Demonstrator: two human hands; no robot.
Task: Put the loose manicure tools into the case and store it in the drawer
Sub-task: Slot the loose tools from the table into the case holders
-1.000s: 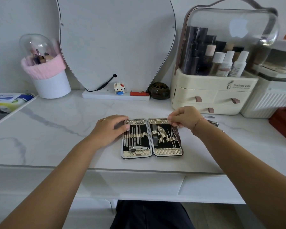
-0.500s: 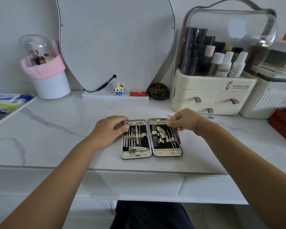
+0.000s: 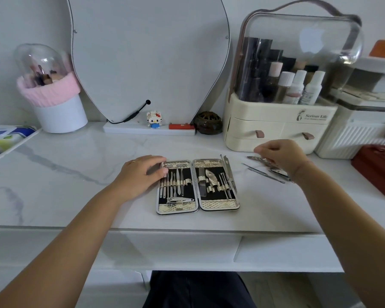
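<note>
The manicure case (image 3: 197,206) lies open flat on the marble table, with metal tools strapped into both halves. My left hand (image 3: 140,172) rests on the case's upper left corner, fingers flat. Right of the case lie loose metal tools (image 3: 263,172): a thin probe and two or three stouter pieces. My right hand (image 3: 278,155) hovers over them with fingers curled downward, touching the farthest tool; whether it grips that tool is unclear. One thin tool (image 3: 228,168) sticks out along the case's right edge.
A cream cosmetics organiser (image 3: 276,127) with small drawers stands behind the loose tools. A red box (image 3: 378,170) sits at the right edge. A mirror (image 3: 147,52), a small figurine (image 3: 153,120), a brown jar (image 3: 208,125) and a pink-rimmed brush holder (image 3: 53,103) line the back. Table drawers (image 3: 178,250) front the table.
My right hand left the case's upper right corner and moved right to the loose tools. A thin tool now lies along the case's right edge. My left hand stayed put.
</note>
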